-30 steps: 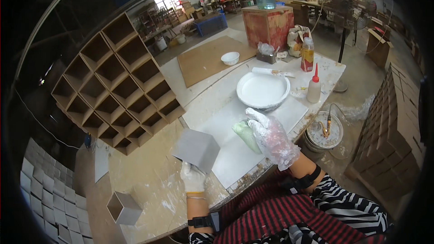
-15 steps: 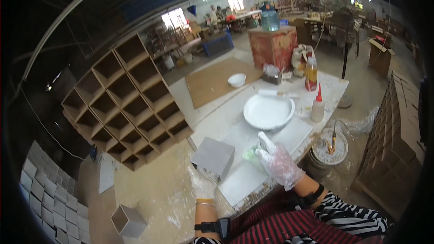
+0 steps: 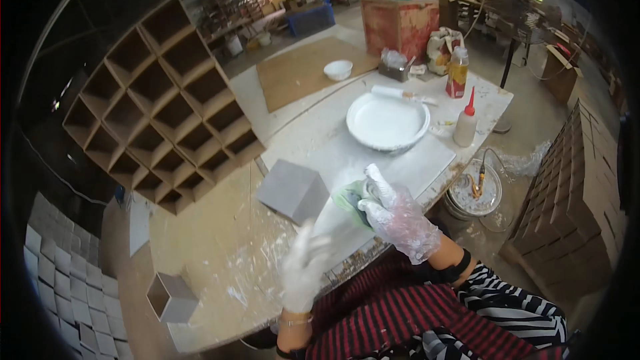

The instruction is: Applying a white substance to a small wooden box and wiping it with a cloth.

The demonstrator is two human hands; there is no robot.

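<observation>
My left hand (image 3: 301,270), in a white glove, is lifted just nearer than a grey square box (image 3: 290,190). Its fingers are smeared by motion but look stretched out and apart, with nothing in them. My right hand (image 3: 399,220) wears a clear plastic glove over a white one. It is closed on a crumpled pale green cloth (image 3: 350,200), held over the white board (image 3: 433,163) to the right of the box. Beyond that hand stands a round white basin (image 3: 387,120) with white liquid in it, and a white roller (image 3: 388,92) lies at its far rim.
A brown grid of cubbyholes (image 3: 163,103) stands at the left. Another open grey box (image 3: 172,297) sits at the near left. A red-capped squeeze bottle (image 3: 465,127) and a yellow-red bottle (image 3: 457,73) stand right of the basin. A bucket (image 3: 477,190) is beside the table; stacked brown grids (image 3: 567,193) stand farther right.
My left hand has let go of the grey box and drawn back from it. My right hand has moved left with the green cloth. The view has tilted down.
</observation>
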